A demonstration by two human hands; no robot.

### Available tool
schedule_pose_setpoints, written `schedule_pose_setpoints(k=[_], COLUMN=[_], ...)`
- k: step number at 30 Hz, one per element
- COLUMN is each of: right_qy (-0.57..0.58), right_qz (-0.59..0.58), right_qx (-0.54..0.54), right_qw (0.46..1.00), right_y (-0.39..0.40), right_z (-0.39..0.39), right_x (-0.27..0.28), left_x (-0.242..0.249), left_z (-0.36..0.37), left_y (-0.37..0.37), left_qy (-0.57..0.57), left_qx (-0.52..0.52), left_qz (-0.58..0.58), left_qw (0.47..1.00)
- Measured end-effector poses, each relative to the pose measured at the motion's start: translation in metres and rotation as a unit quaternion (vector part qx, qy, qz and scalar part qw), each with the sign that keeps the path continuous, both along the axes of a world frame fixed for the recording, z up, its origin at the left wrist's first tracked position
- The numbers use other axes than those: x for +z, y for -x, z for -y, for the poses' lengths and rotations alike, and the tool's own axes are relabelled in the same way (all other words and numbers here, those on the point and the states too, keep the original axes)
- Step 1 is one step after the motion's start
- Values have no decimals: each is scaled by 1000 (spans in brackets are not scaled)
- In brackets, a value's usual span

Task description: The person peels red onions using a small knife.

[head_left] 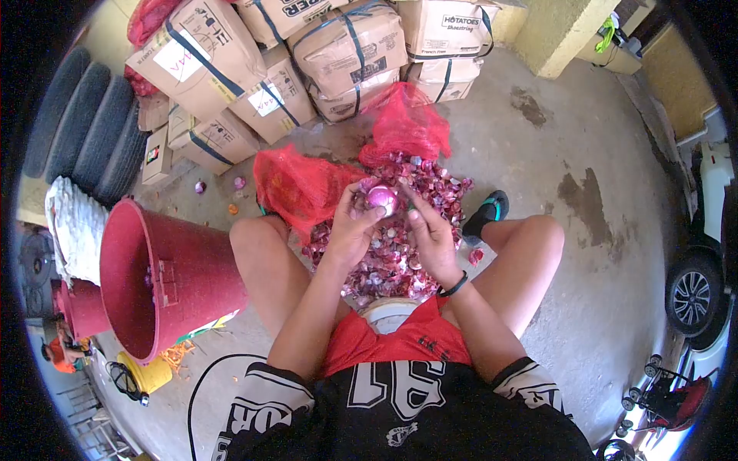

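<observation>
My left hand [355, 224] is closed around a red onion [381, 200], whose shiny purple and white side faces up. Just to the right of it, my right hand [433, 240] is closed on what looks like a small knife [407, 195], its dark thin blade beside the onion. The fingers cover most of its handle. Below both hands lies a wide heap of purple onion skins and scraps [392, 257] on the floor between my legs. Red mesh sacks [304, 188] rest at the far side of the heap.
A large red tub [196, 269] stands on the left, tilted in view. Strapped cardboard boxes [350, 46] and stacked tires [84, 115] line the back. Loose onions [239, 183] lie on the floor. A yellow container [146, 373] and a person in orange [63, 352] are further left.
</observation>
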State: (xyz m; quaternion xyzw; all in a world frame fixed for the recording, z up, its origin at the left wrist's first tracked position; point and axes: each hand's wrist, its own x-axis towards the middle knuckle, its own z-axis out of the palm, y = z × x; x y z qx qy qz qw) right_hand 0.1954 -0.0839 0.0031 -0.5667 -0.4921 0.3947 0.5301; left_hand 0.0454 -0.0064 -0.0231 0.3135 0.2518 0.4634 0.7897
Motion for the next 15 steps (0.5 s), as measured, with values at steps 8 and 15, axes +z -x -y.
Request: schedule_pose_setpoints(k=[8,15], right_qy=[23,-77], right_qz=[-180,43], right_qx=[-30,-60], right_qw=[983,994], right_y=[-11,-6], right_z=[4,-5], right_x=[-3,-12], left_x=[3,-7], left_z=[1,0], left_y=[7,7], left_qy=[36,36], left_qx=[-66,-133], left_qz=[85,60], left_qw=[993,989])
